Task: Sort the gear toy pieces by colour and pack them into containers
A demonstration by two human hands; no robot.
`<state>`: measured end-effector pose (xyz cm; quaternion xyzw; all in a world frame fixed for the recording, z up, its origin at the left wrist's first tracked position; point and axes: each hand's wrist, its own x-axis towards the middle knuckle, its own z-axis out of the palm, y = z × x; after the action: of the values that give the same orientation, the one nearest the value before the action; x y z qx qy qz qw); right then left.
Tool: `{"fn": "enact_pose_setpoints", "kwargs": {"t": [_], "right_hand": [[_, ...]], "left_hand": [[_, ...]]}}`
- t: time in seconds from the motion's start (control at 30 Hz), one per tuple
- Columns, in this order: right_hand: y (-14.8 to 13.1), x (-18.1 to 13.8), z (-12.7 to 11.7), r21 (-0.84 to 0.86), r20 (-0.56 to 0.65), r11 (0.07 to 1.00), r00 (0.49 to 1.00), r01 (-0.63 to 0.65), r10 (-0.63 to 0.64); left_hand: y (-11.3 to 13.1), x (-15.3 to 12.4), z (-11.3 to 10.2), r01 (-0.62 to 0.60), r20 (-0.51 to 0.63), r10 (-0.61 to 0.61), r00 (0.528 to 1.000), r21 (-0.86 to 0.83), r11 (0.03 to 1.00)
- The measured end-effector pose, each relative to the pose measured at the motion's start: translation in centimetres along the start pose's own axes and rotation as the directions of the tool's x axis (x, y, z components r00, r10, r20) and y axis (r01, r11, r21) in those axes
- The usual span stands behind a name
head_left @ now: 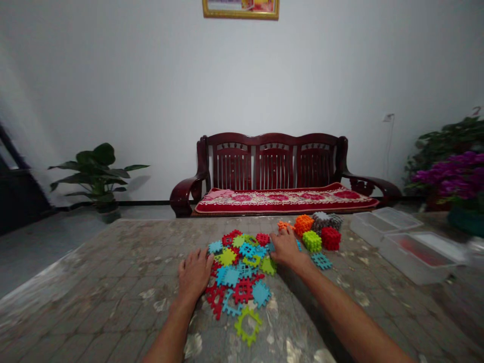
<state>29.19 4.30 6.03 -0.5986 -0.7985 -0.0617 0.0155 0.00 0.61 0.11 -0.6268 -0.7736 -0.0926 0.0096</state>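
A loose pile of flat, notched interlocking plastic tiles (231, 276) in red, blue and lime green lies on the table. My left hand (195, 272) rests palm down at the pile's left edge, fingers stretched forward and slightly apart. At the pile's right edge my right hand (286, 247) is palm down, its fingers slightly spread and pointing away from me. Blue tile parts show on both sides of it, and what lies under the palm is hidden. Just beyond its fingertips are orange tiles (283, 226). A lime green ring tile (248, 325) lies nearest to me.
Right of my right hand stand stacked blocks of tiles: orange (303, 225), lime green (312, 242), red (331, 238) and grey (327, 221). A blue tile stack (321, 260) lies before them. Clear plastic boxes (416, 272) stand further right. A wooden bench (274, 166) is behind the table.
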Motion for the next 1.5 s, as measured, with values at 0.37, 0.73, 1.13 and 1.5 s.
{"fn": "enact_pose_setpoints", "kwargs": {"t": [0.37,0.73,1.13,1.5], "right_hand": [[2.8,-4.4,-0.6,0.242,-0.216,0.963,0.962,-0.116,0.17],[-1.2,-7.0,2.4,0.412,-0.078,0.909,0.996,0.068,-0.04],[-1.4,-7.7,4.1,0.496,-0.232,0.863,0.973,0.097,0.024],[0.8,-7.8,5.0,0.543,-0.425,0.816,0.903,0.201,0.06]], "left_hand": [[-0.5,0.5,0.7,-0.024,-0.012,0.024,1.0,0.015,1.0],[-0.2,0.4,0.3,-0.017,-0.009,0.017,1.0,0.0,1.0],[-0.6,0.7,0.8,-0.021,-0.011,0.021,1.0,-0.019,1.0],[-0.4,0.7,0.8,-0.019,-0.024,0.018,1.0,-0.018,1.0]]}}
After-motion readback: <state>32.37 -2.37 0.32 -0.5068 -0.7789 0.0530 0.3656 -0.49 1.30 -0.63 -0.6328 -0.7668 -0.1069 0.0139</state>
